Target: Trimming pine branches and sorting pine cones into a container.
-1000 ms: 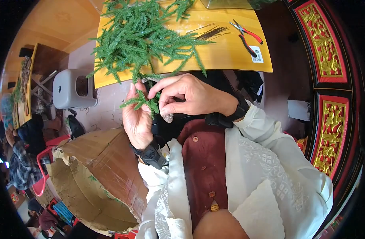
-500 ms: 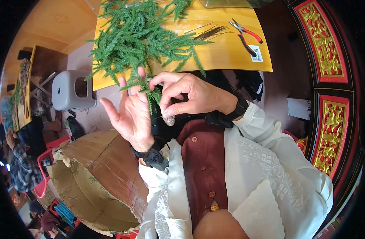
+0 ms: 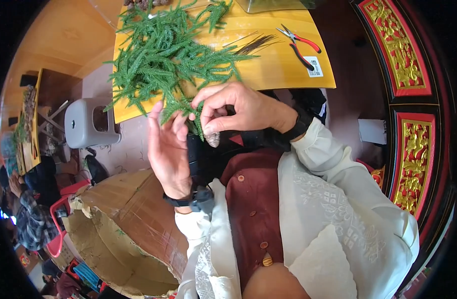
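My right hand (image 3: 238, 109) pinches a small brown pine cone (image 3: 213, 139) between thumb and fingertips; its lower tip points toward me. Beside it, my left hand (image 3: 169, 154) is turned palm up, with its fingers curled around a green artificial pine sprig (image 3: 174, 107). Some needles of the sprig hang down between the two hands, right by the cone. Where cone and sprig meet is hidden behind my right fingers. Just beyond my hands, a heap of green pine sprigs (image 3: 158, 62) lies on the yellow table (image 3: 273, 74).
Thin brown wires (image 3: 256, 45) and red-and-black pliers (image 3: 303, 45) lie on the table. More pine cones (image 3: 143, 4) sit at its far left. A torn cardboard box (image 3: 123, 234) stands at my lower left, near a grey stool (image 3: 89, 123). A person in a plaid sleeve (image 3: 35, 224) is farther left.
My left fingers have gone from spread to curled around the sprig. The right hand has shifted slightly up, still pinching the cone, which shows more now. The view has tilted a little.
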Demonstrator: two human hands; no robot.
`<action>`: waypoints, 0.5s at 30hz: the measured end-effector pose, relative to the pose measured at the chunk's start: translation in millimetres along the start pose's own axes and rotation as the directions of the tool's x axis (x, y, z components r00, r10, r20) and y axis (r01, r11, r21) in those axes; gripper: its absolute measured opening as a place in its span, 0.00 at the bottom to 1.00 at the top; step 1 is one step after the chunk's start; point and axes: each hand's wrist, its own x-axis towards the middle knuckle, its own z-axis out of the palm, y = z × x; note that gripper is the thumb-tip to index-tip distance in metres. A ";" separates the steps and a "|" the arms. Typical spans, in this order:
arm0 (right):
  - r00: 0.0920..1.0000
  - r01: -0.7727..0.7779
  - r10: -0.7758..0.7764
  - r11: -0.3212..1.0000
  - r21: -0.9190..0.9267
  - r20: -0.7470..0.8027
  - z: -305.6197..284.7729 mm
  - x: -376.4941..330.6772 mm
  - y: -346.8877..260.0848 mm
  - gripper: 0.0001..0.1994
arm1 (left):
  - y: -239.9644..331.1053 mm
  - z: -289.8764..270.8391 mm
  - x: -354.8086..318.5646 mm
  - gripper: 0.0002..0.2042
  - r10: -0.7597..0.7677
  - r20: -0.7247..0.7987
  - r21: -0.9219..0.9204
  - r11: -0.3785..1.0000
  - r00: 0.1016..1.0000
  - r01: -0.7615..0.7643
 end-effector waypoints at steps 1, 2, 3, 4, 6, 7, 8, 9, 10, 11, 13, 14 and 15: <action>1.000 -0.001 0.001 1.000 -0.002 -0.002 -4.7 -0.5 0.1 0.06 | 2.6 6.5 -5.8 0.22 0.096 -0.074 0.308 0.949 0.993 -0.069; 0.999 -0.013 0.012 0.999 0.036 0.046 -9.2 -0.4 1.0 0.06 | -0.7 8.1 -4.8 0.22 0.094 -0.072 0.307 0.949 0.993 -0.067; 0.995 -0.029 0.021 0.997 0.074 0.096 -13.0 -0.3 1.6 0.06 | -5.0 9.2 -2.5 0.20 0.328 -0.093 0.568 0.793 0.940 -0.221; 0.995 -0.030 0.023 0.997 0.074 0.095 -16.1 -0.1 1.1 0.06 | -9.3 11.1 -2.1 0.19 0.543 -0.043 0.781 0.542 0.839 -0.310; 0.986 0.000 -0.014 0.996 0.084 0.165 -21.2 1.3 -2.0 0.06 | -5.1 35.3 -5.9 0.15 0.581 0.233 0.895 0.185 0.780 -0.405; 0.986 0.000 -0.014 0.996 0.085 0.165 -23.5 1.7 -4.1 0.06 | -4.3 40.0 -5.1 0.14 0.555 0.368 0.877 0.059 0.746 -0.477; 0.979 -0.029 0.012 0.996 0.082 0.206 -25.7 2.0 -6.5 0.06 | -5.2 30.8 -0.1 0.12 0.511 0.479 0.819 0.031 0.714 -0.572; 0.969 -0.058 0.037 0.995 0.077 0.246 -27.9 2.0 -8.3 0.06 | -4.6 30.2 -3.1 0.12 0.511 0.479 0.820 0.031 0.714 -0.572; 0.969 -0.059 0.038 0.995 0.077 0.245 -30.5 2.0 -9.3 0.06 | -3.6 29.2 -7.8 0.12 0.348 0.320 0.831 0.343 0.881 -0.438; 0.961 -0.092 0.070 0.993 0.070 0.267 -33.2 1.7 -10.0 0.07 | -3.3 28.8 -10.2 0.11 0.118 0.188 0.772 0.597 0.975 -0.221; 0.952 -0.127 0.105 0.990 0.060 0.286 -36.9 -0.3 -11.1 0.07 | -6.5 27.4 -8.6 0.10 0.091 0.167 0.706 0.684 0.982 -0.184; 0.961 -0.142 0.123 0.988 0.062 0.246 -38.6 -1.7 -11.6 0.07 | -7.0 29.0 -7.9 0.10 0.061 0.164 0.673 0.723 0.985 -0.157; 0.968 -0.156 0.139 0.985 0.067 0.211 -38.8 -1.9 -11.8 0.07 | -6.9 29.4 -8.4 0.09 0.034 0.159 0.639 0.758 0.987 -0.129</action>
